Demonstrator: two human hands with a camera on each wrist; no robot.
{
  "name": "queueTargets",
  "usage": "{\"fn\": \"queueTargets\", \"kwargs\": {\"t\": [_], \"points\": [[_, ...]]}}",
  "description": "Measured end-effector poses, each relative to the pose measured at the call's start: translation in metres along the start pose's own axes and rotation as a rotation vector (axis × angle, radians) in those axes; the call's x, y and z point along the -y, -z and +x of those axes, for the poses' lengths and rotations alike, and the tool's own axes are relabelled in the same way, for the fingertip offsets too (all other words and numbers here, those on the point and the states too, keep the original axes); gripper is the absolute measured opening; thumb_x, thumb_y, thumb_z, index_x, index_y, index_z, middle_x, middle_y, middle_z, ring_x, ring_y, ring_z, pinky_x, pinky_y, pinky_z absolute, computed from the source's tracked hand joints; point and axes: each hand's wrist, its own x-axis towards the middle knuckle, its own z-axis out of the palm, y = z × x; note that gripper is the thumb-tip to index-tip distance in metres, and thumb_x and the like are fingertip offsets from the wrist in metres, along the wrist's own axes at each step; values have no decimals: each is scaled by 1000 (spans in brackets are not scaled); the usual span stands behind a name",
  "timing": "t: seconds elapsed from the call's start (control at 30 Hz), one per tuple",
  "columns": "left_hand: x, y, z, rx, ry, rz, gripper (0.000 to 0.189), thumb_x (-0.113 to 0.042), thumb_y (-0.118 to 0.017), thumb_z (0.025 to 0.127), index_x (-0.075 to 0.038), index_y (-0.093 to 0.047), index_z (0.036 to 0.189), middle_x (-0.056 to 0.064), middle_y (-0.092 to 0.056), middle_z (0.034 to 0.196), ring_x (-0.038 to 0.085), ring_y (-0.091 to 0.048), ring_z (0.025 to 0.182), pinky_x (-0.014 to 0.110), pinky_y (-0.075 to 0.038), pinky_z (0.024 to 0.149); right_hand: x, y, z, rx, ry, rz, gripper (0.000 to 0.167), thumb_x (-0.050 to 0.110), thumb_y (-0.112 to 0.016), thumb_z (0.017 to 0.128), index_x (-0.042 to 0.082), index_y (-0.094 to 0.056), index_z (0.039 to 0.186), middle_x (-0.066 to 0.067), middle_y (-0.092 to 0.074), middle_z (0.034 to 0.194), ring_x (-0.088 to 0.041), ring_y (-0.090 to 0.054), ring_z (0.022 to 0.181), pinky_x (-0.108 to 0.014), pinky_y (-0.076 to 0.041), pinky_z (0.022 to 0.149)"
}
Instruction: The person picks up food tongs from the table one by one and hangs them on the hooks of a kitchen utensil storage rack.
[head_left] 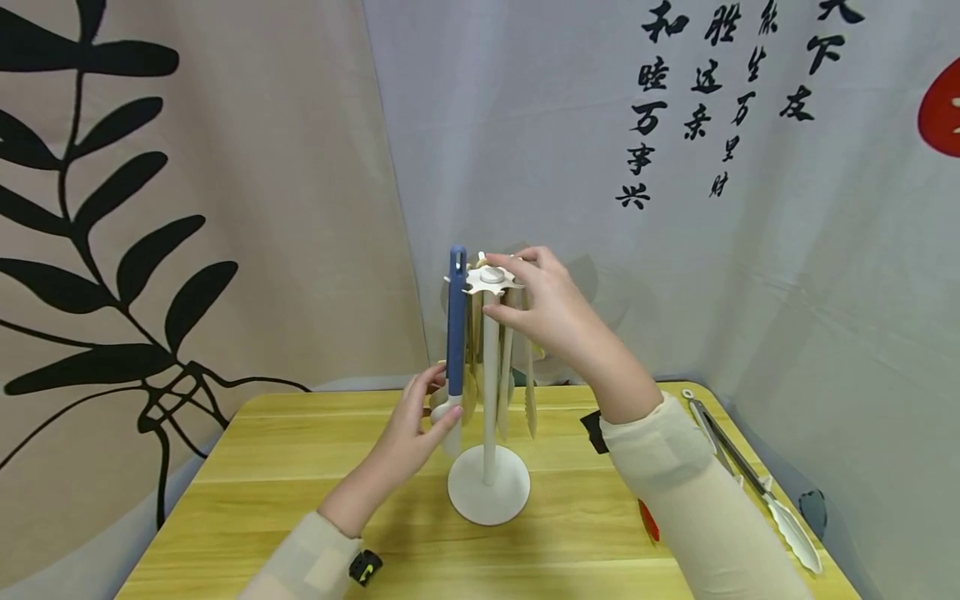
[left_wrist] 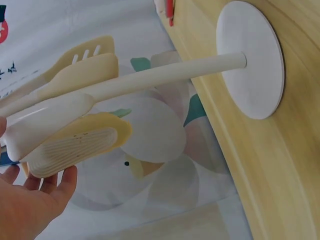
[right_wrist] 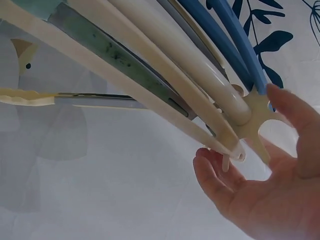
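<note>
A white utensil rack point(head_left: 488, 486) stands upright on the table, several kitchen utensils hanging round its pole. My left hand point(head_left: 408, 422) holds the white lower part of a blue-handled utensil point(head_left: 456, 333) at the rack's left side. In the left wrist view, the fingers of that hand point(left_wrist: 35, 202) are under a ribbed cream-and-yellow utensil head point(left_wrist: 80, 145), beside a smooth white head point(left_wrist: 47, 122). My right hand point(head_left: 546, 296) grips the rack's top hook disc, thumb below and fingers above. The right wrist view puts its fingertips point(right_wrist: 202, 155) right at a hook and a beige handle point(right_wrist: 165, 117).
Metal tongs with white tips point(head_left: 791, 533) lie along the table's right edge. A red object point(head_left: 648, 522) shows partly behind my right sleeve. More tongs point(right_wrist: 100, 99) hang from the rack's far side. A printed curtain point(head_left: 525, 125) backs the wooden table point(head_left: 300, 467).
</note>
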Motion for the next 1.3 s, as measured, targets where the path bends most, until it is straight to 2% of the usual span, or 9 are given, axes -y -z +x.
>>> {"fn": "queueTargets", "kwargs": {"t": [0.17, 0.33, 0.43, 0.57, 0.67, 0.8, 1.03, 1.13, 1.3], "points": [[14, 1, 5, 2, -28, 14, 59, -31, -58, 94, -22, -30, 146, 7, -45, 130, 25, -44, 123, 43, -44, 94, -9, 1, -10, -22, 20, 77, 72, 39, -70, 84, 39, -32, 146, -6, -29, 145, -24, -42, 121, -49, -43, 98], [18, 7, 6, 15, -76, 35, 56, -34, -52, 97, -17, -31, 146, 6, -45, 129, 22, -46, 119, 45, -45, 95, -24, 3, -21, -92, 44, 112, 78, 42, -69, 84, 42, -24, 147, -5, -29, 145, -24, -42, 118, -47, -46, 91], [18, 11, 8, 15, -108, 45, 53, -31, -48, 99, -13, -30, 146, 11, -44, 131, 26, -46, 119, 48, -43, 96, -37, 5, -28, -123, 61, 132, 78, 41, -67, 86, 40, -21, 149, -7, -31, 145, -26, -43, 117, -48, -46, 89], [14, 19, 12, -13, -136, 71, 51, -29, -45, 101, -13, -29, 146, 13, -41, 135, 29, -44, 121, 49, -41, 99, -56, 5, -35, -143, 85, 146, 77, 38, -64, 90, 29, -19, 152, -11, -33, 144, -29, -43, 118, -51, -42, 95], [10, 26, 16, -42, -144, 90, 52, -29, -44, 101, -16, -26, 148, 11, -38, 137, 26, -40, 124, 48, -39, 100, -69, 3, -41, -122, 67, 125, 77, 36, -62, 91, 22, -18, 152, -14, -33, 144, -31, -41, 120, -52, -39, 99], [3, 37, 25, -70, -190, 90, 53, -26, -42, 102, -19, -21, 150, 9, -34, 142, 24, -35, 128, 48, -36, 102, -88, -2, -51, -58, -2, 73, 76, 39, -58, 93, 18, -15, 153, -16, -31, 146, -35, -39, 123, -54, -39, 99], [-19, 55, 49, -102, -312, 76, 62, -34, -42, 100, -27, -9, 152, 0, -18, 155, 24, -26, 137, 53, -30, 106, -130, -19, -70, 35, -112, -22, 82, 48, -56, 91, 16, -12, 153, -21, -24, 151, -41, -27, 136, -64, -28, 105], [-39, 61, 57, -102, -364, 64, 69, -45, -41, 99, -19, -9, 153, 4, -18, 157, 27, -24, 139, 54, -29, 106, -147, -28, -79, 74, -161, -49, 84, 52, -56, 90, 16, -12, 153, -21, -20, 152, -44, -23, 138, -66, -27, 104], [-80, 67, 65, -89, -437, 48, 89, -63, -40, 92, -1, -16, 150, 18, -26, 153, 35, -27, 138, 58, -30, 105, -171, -43, -95, 106, -192, -111, 83, 53, -55, 90, 12, -17, 152, -25, -24, 150, -49, -29, 133, -68, -31, 99]]}}
